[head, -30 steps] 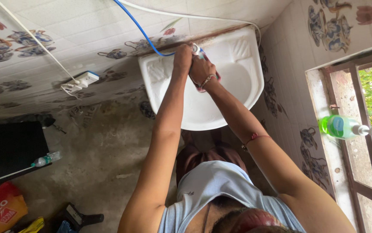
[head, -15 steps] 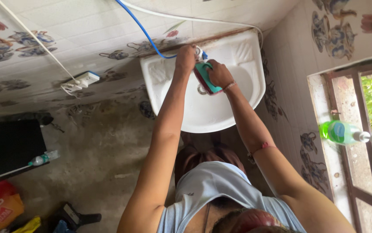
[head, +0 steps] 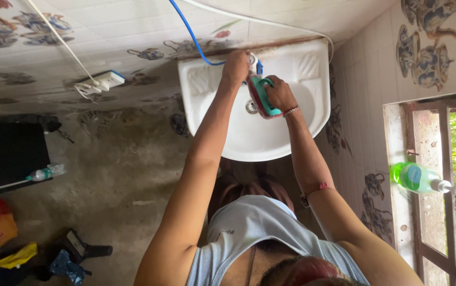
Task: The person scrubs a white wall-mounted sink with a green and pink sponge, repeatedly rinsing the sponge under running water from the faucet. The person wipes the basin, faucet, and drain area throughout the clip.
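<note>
Sponge [head: 262,95], teal w/ red backing, sits in the far sink [head: 291,135] by the drain. Right hand [head: 278,91] grips it, fingers curled round. Left hand [head: 237,66] closed on the tap [head: 253,59]. Basin looks mostly white; no suds or running water visible, scrubbing seems midway.

Both arms reached far forward, nearly straight. The left hand [head: 237,66] was curled closed at the far end; the right hand [head: 277,92], just beside it, gripped with fingers bent, wrist flexed
</note>
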